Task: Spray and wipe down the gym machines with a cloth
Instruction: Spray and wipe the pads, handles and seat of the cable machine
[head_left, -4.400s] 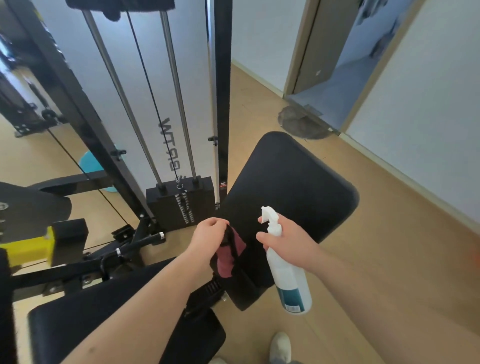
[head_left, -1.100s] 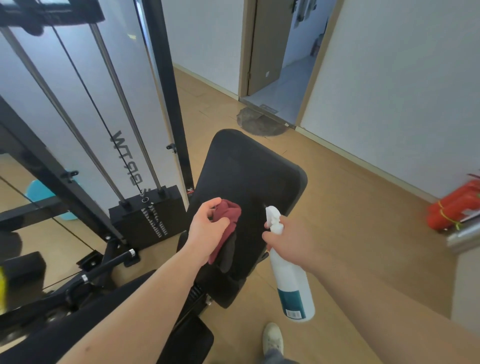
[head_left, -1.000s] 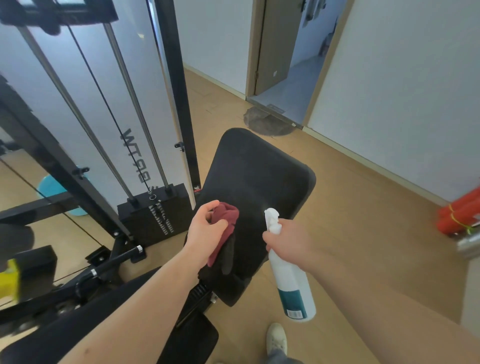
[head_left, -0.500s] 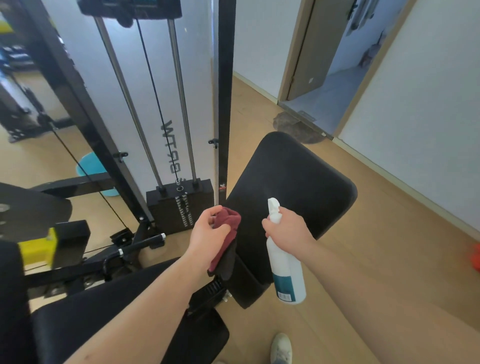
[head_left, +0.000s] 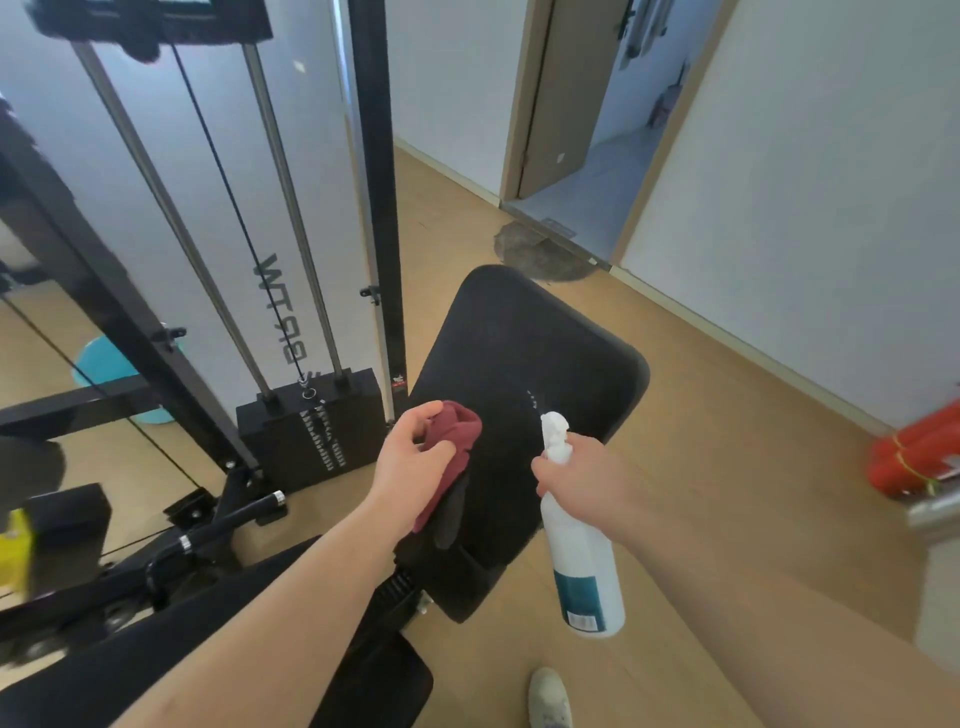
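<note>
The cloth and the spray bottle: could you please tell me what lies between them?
Head view: only a bare stretch of the black bench pad lies between the red cloth and the spray bottle, apart from a few pale specks on it.

left hand (head_left: 413, 470) gripping maroon cloth (head_left: 451, 441), right hand (head_left: 582, 470) holding spray bottle (head_left: 584, 561) (over black pad (head_left: 530, 343))

A crumpled dark-red cloth (head_left: 457, 431) is held bunched in the left hand (head_left: 410, 467) over the near left part of a black padded bench back (head_left: 519, 338) with rounded corners, which is tilted upward. A white plastic spray bottle (head_left: 582, 551) with a teal label is gripped at its neck by the right hand (head_left: 576, 467), nozzle pointed at the pad, body hanging down.
</note>
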